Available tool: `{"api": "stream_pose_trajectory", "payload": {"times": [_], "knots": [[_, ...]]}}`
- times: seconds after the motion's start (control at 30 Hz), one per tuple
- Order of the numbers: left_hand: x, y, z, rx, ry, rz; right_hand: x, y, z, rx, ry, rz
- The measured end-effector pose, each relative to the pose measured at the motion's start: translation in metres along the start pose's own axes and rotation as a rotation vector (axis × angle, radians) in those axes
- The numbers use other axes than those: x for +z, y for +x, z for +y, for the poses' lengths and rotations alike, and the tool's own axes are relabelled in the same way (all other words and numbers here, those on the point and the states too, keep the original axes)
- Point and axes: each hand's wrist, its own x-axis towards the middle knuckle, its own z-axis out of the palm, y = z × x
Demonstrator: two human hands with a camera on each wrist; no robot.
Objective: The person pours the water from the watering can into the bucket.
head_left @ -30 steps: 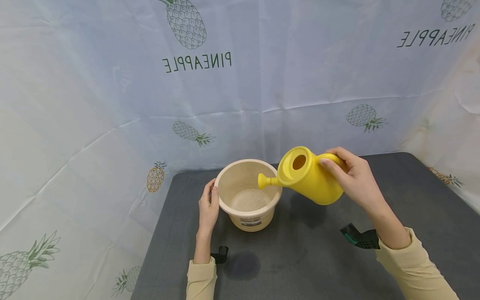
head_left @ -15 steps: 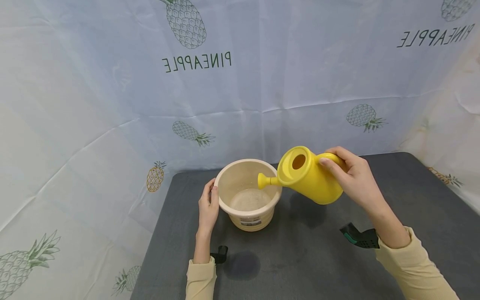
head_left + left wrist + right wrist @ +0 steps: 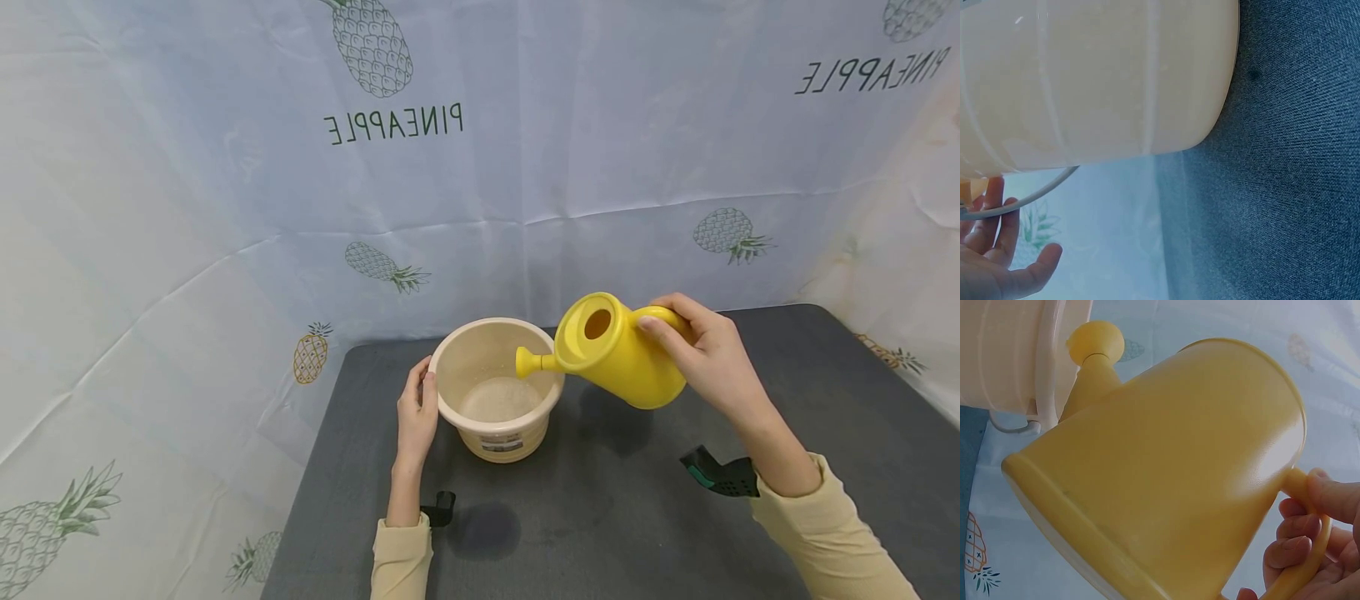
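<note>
A cream bucket [image 3: 468,358] stands upright on the dark table. Fingers of my left hand [image 3: 417,412] touch its left side just under the rim, fairly straight, with the thumb at the rim's outer edge. In the left wrist view its grey wire handle [image 3: 1041,192] crosses in front of those fingers. My right hand [image 3: 716,358] grips the handle of a yellow watering can [image 3: 630,367], fingers curled round it. The can is held above the table, tilted left, its round spout head [image 3: 527,362] over the bucket's opening. No stream shows from the spout.
A dark round patch [image 3: 486,531] marks the dark table [image 3: 585,533] in front of the bucket. White cloth [image 3: 562,167] printed with pineapples hangs behind and at both sides. Black wrist mounts [image 3: 720,475] sit on both forearms.
</note>
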Motion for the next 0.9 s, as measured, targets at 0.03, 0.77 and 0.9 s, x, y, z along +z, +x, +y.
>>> {"api": "stream_pose_trajectory", "payload": {"times": [0.03, 0.77, 0.9], "knots": [[0.0000, -0.0001, 0.0004, 0.003, -0.001, 0.000, 0.0000, 0.0000, 0.0003, -0.001, -0.002, 0.001], [0.0004, 0.0001, 0.0006, 0.007, -0.019, 0.001, 0.0000, 0.0003, 0.0005, -0.003, -0.006, 0.005], [0.0005, -0.0003, 0.0006, 0.006, -0.018, 0.001, 0.0001, 0.0001, 0.0003, 0.002, -0.006, 0.002]]}}
